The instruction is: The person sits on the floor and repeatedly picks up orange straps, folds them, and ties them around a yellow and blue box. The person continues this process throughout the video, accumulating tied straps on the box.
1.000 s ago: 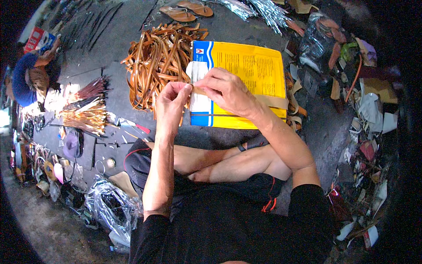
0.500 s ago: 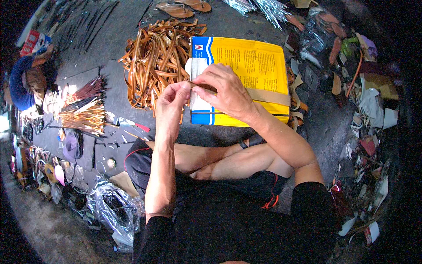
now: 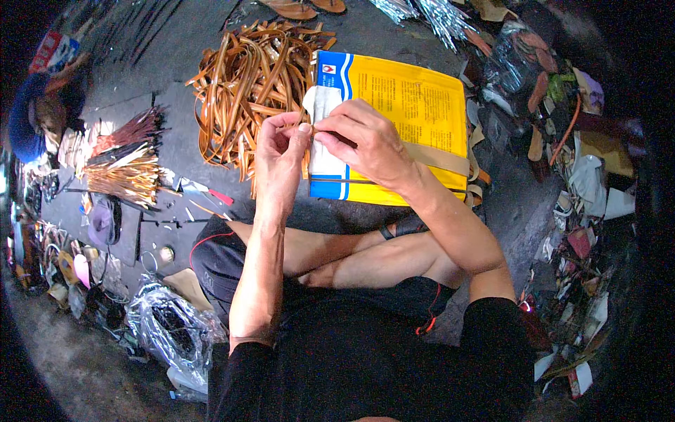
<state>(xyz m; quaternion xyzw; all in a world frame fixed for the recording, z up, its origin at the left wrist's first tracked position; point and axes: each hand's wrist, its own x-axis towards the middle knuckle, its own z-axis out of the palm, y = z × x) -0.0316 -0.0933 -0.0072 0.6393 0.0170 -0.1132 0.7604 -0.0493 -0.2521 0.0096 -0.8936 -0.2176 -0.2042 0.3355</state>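
Over the left edge of a yellow and blue box-shaped container (image 3: pixel 408 91), my two hands meet fingertip to fingertip. My left hand (image 3: pixel 280 158) pinches a thin brown strip (image 3: pixel 306 166) between thumb and forefinger. Part of it hangs below the fingers. My right hand (image 3: pixel 369 144) is closed in a pinch at the same spot, its fingers mostly covering the strip. A white patch (image 3: pixel 325 156) lies on the container under my right fingers. Just beyond my left hand is a large tangled heap of shiny brown strips (image 3: pixel 239 91).
A tan band (image 3: pixel 439 158) and a dark band cross the container. Bundled strips (image 3: pixel 123 176) lie at left near another person in blue (image 3: pixel 31 126). Clear plastic wrap (image 3: pixel 165 323) sits near my knee. Scraps (image 3: pixel 587 176) line the right side; sandals (image 3: pixel 288 8) are at the far edge.
My fingertips have shifted slightly, and the brown strip seen across my right palm is now mostly hidden. The whole view has tilted a little.
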